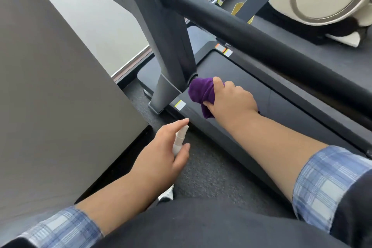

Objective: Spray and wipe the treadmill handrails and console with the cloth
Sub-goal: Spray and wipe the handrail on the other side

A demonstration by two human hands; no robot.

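While right hand (231,98) grips bunched cloth (201,92) round near handrail (193,78) by upright: cloth soft, light, wraps easily. Left hand (161,153) curled round small light spray bottle (180,139), forefinger raised over nozzle.

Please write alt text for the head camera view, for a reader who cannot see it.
A right hand presses a bunched purple cloth around the near black handrail where it meets the grey treadmill upright. The left hand holds a small white spray bottle lower down, above the dark floor.
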